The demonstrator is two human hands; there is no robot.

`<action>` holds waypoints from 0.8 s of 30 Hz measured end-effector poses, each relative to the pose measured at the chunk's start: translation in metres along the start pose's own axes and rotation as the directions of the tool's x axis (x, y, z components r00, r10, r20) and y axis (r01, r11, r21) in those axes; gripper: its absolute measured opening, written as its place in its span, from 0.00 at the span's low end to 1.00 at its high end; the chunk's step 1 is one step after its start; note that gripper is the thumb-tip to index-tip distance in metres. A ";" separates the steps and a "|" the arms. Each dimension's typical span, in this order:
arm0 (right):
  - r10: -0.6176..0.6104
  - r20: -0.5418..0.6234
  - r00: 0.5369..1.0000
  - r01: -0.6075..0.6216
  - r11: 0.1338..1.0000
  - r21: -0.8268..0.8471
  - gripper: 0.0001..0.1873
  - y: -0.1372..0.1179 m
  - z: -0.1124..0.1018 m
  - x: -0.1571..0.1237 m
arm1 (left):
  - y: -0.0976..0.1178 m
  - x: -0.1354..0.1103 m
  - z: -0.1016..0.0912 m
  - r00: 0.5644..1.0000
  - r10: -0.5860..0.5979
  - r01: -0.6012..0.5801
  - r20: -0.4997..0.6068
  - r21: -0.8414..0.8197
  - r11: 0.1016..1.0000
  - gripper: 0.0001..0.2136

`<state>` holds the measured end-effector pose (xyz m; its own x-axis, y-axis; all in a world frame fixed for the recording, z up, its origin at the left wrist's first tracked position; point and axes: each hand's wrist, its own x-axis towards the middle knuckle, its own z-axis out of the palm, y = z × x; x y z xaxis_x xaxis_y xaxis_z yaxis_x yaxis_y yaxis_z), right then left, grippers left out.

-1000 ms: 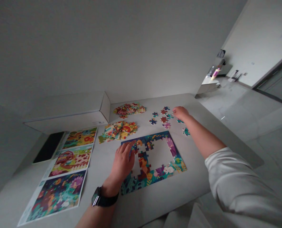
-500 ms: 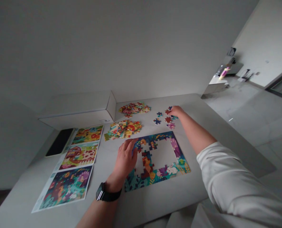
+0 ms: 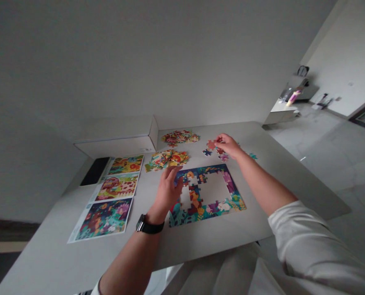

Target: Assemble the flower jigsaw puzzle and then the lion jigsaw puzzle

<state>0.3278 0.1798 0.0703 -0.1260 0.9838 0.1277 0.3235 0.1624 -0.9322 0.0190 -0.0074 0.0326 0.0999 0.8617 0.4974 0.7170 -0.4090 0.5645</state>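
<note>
A partly assembled jigsaw puzzle (image 3: 214, 207) lies on the table, its frame joined around gaps and a joined strip running down the left part. My left hand (image 3: 167, 189), with a black watch on the wrist, is over the puzzle's left edge, fingers apart and holding nothing I can see. Beyond the far right corner, my right hand (image 3: 228, 145) pinches a reddish-brown puzzle piece (image 3: 211, 144) between thumb and fingers. Under and around that hand lie several loose pieces, among them a dark blue piece (image 3: 207, 152), a pink piece (image 3: 223, 157) and a teal piece (image 3: 253, 156).
Two heaps of pieces, a nearer pile (image 3: 170, 158) and a farther pile (image 3: 180, 137), sit beyond the puzzle. A white box (image 3: 117, 144) stands against the wall. On the left are a printed picture sheet (image 3: 104, 219) and a dark phone-like slab (image 3: 95, 171).
My right hand has lifted a reddish-brown piece from the loose ones, and a teal piece now shows to its right. The left hand stays by the puzzle's left edge. The view has shifted.
</note>
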 end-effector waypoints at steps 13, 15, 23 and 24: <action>-0.026 0.342 0.939 -0.104 0.929 0.356 0.18 -0.034 0.076 -0.139 | 0.017 0.008 0.003 0.930 -0.215 0.363 0.298 -0.650 0.668 0.25; 0.006 0.401 0.916 -0.168 0.914 0.369 0.19 -0.027 0.083 -0.142 | 0.016 0.007 0.004 0.906 -0.184 0.402 0.381 -0.640 0.655 0.25; 0.044 0.379 0.924 -0.145 0.959 0.244 0.22 -0.006 0.094 -0.142 | 0.008 0.005 0.011 0.874 -0.187 0.435 0.448 -0.551 0.712 0.18; 0.056 0.349 0.935 -0.141 0.964 0.224 0.22 -0.004 0.094 -0.142 | 0.009 0.005 0.010 0.873 -0.198 0.443 0.446 -0.554 0.705 0.18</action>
<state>0.2566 0.0321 0.0243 -0.4274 0.9026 -0.0511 0.1202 0.0007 -0.9928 0.0328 -0.0032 0.0333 0.2527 0.9671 0.0285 0.1670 -0.0726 0.9833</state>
